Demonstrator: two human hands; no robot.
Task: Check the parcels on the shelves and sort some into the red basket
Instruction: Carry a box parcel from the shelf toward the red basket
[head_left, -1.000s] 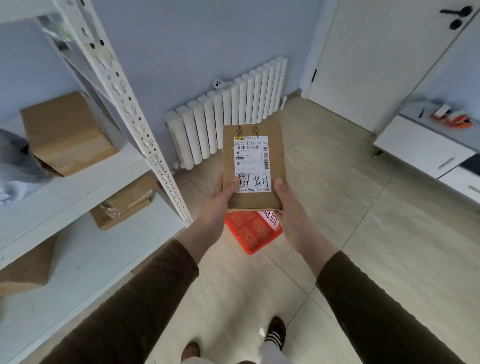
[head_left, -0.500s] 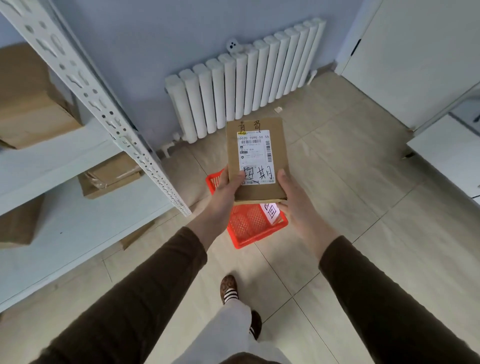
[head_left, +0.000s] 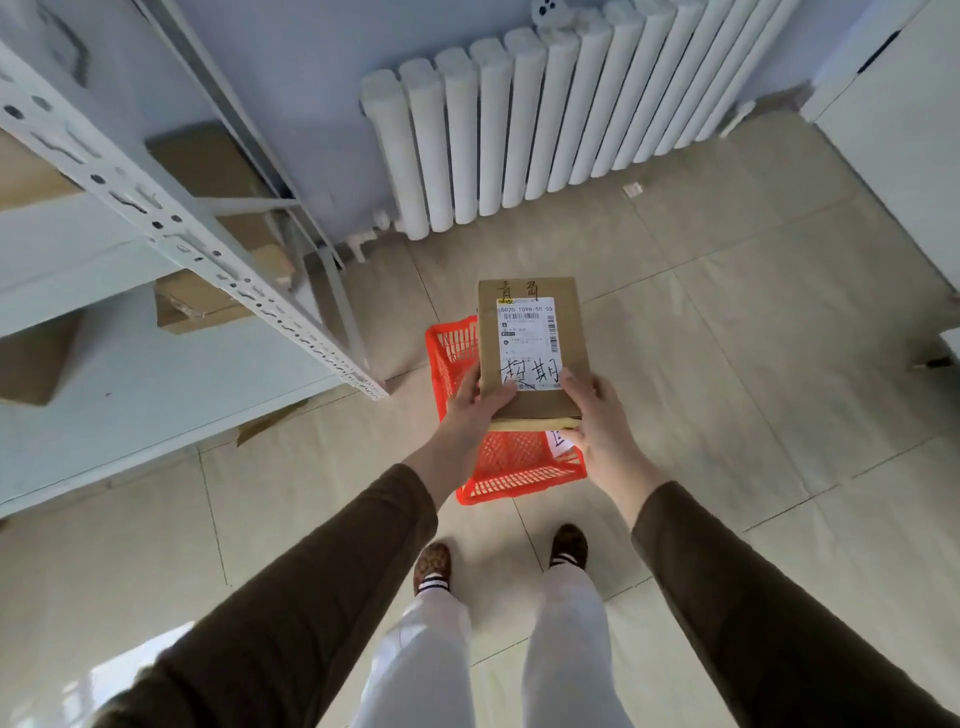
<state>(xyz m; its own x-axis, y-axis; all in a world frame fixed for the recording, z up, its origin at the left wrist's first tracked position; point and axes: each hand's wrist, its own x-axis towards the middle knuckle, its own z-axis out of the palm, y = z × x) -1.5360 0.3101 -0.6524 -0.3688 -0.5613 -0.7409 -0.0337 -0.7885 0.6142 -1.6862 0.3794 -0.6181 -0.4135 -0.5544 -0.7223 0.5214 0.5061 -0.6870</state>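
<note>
bare tiled floor (head_left: 727, 415) lies open right of the grip; the shelf post (head_left: 208, 249) stands left. both hands, left hand (head_left: 475, 405) and right hand (head_left: 597, 415), pinch the near corners of a flat cardboard parcel (head_left: 535, 312) directly above the red basket (head_left: 514, 467). its white label (head_left: 529, 343) reads "1098", with handwritten characters below.

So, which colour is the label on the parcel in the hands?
White, with black print and black handwriting; the parcel itself is brown cardboard. The head view shows it.
</note>
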